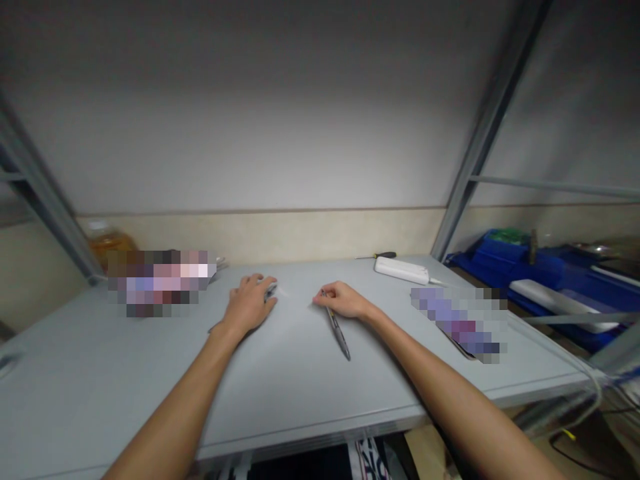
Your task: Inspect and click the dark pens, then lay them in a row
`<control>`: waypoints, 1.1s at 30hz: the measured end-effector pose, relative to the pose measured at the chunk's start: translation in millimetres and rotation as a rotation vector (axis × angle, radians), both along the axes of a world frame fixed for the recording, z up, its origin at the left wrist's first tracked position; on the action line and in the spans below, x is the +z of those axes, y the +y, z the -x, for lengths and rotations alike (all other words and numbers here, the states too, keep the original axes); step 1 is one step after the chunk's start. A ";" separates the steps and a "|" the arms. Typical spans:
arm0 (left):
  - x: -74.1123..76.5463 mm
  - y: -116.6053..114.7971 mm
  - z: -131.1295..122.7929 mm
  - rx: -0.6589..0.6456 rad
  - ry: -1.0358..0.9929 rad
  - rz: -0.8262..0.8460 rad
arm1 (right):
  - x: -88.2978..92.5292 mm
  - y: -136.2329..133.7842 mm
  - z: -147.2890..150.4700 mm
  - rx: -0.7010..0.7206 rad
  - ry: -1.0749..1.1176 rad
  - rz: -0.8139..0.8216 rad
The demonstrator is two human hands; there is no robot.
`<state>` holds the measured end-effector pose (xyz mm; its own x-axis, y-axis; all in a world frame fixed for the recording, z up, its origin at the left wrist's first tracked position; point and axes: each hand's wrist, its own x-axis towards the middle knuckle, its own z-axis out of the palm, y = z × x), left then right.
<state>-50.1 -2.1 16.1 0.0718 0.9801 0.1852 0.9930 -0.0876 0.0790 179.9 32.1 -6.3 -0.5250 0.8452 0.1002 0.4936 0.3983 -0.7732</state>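
Observation:
My right hand [345,300] pinches the top end of a grey pen [339,333] between thumb and fingers. The pen slants down toward the near side of the table, with its tip by the tabletop. Palm down on the table to the left is my left hand [250,303], its fingers spread and slightly bent. A small grey object [271,291] shows between its thumb and forefinger; most of it is hidden and I cannot make out its kind. A thin dark end pokes out beside the left wrist.
A white power strip [403,271] and a screwdriver [385,255] lie at the back right. Blurred-out items stand at the left, near a bottle [107,243], and at the right. Metal posts [463,193] frame the table [280,387]; blue trays [480,260] sit beyond the right one.

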 end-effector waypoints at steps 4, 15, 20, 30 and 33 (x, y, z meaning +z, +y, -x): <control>-2.7 2.7 -0.9 -0.044 0.009 0.067 | -0.7 0.9 -0.2 -0.006 -0.008 -0.010; -11.1 3.9 -6.3 0.008 0.096 0.052 | 0.9 -0.4 0.8 -0.003 -0.032 -0.013; -9.8 2.3 -6.7 0.096 0.078 0.051 | 0.1 0.4 0.5 0.002 -0.029 -0.021; -12.8 3.2 3.2 0.385 -0.120 0.191 | 2.4 -1.4 -0.1 0.003 -0.033 -0.015; -14.8 4.3 -0.4 0.405 -0.118 0.217 | 1.6 -0.7 0.1 0.008 -0.037 -0.019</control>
<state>-49.7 2.2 1.3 -0.3331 0.9419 -0.0427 0.9272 0.3354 0.1667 179.8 31.4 -4.7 -0.5351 0.8392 0.0965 0.5189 0.4166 -0.7465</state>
